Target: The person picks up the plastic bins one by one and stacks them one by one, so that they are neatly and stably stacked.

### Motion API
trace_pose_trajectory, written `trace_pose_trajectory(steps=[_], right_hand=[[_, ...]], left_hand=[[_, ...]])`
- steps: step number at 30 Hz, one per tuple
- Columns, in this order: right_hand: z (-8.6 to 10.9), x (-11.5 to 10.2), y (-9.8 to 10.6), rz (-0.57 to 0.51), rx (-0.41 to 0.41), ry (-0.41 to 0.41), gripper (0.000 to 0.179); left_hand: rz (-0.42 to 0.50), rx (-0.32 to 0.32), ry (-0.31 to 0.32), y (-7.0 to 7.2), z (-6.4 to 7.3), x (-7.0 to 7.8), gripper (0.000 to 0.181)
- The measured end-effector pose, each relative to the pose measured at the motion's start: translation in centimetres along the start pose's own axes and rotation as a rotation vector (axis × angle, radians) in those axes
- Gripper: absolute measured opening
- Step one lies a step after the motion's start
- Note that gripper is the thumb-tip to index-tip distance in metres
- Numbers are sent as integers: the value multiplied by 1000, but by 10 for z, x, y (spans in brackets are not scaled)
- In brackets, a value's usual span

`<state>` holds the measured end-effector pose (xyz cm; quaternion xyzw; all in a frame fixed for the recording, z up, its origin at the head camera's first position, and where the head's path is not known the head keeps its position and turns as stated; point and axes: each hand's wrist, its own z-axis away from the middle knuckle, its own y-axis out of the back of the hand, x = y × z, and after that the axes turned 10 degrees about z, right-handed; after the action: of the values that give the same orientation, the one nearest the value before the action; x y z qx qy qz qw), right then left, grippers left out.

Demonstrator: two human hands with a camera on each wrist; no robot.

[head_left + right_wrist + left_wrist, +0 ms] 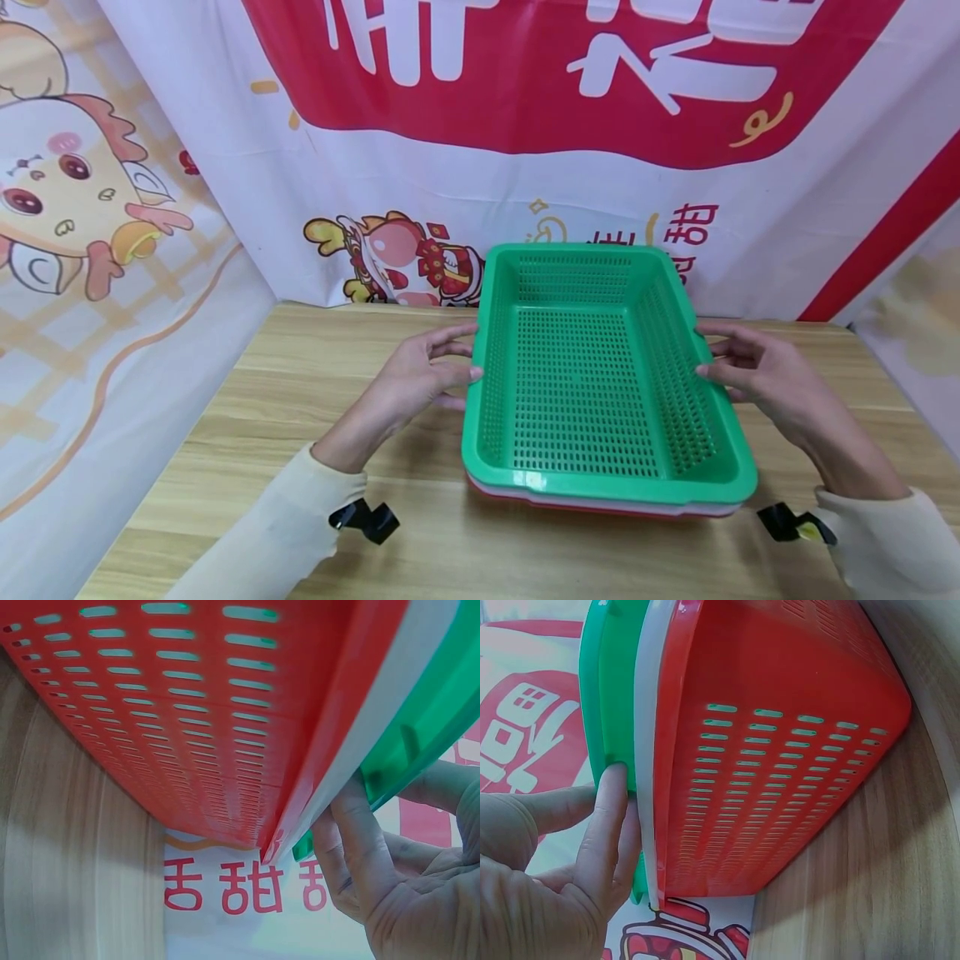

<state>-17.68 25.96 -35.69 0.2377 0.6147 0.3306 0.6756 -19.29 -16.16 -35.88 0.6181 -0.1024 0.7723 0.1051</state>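
A green perforated plastic basket [577,379] sits nested on top of a white basket [630,504] and a red basket [780,765], forming one stack on the table. My left hand [423,367] pinches the green rim at its left side, thumb on top and fingers beneath. On the opposite side my right hand [757,367] pinches the same rim in a like manner. In both wrist views the fingertips reach under the green rim, beside the white rim. Only the rim of the white basket shows; the rest is hidden inside the stack.
The stack stands on a wood-grain table [300,400]. Behind it hangs a white and red printed cloth [465,183], close to the table's back edge. Another patterned cloth [90,333] hangs at the left. Black wrist straps [367,521] sit at both cuffs.
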Motion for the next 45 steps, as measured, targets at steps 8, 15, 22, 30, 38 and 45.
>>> trace_pose_trajectory(steps=[8, 15, 22, 30, 38, 45], right_hand=[[-1, 1, 0, 10, 2, 10, 70], [-1, -1, 0, 50, 2, 12, 71], [-2, -2, 1, 89, 10, 23, 68], [-2, -2, 1, 112, 18, 25, 65], [-2, -1, 0, 120, 13, 23, 61], [-3, -2, 1, 129, 11, 12, 61]], left_hand=[[-1, 2, 0, -2, 0, -1, 65], [-16, 3, 0, -2, 0, -1, 65], [-31, 27, 19, -4, 2, -2, 63], [-42, 30, 21, -5, 2, -1, 62], [-50, 16, 2, -5, 3, -1, 61], [-56, 27, 4, -5, 3, -2, 61]])
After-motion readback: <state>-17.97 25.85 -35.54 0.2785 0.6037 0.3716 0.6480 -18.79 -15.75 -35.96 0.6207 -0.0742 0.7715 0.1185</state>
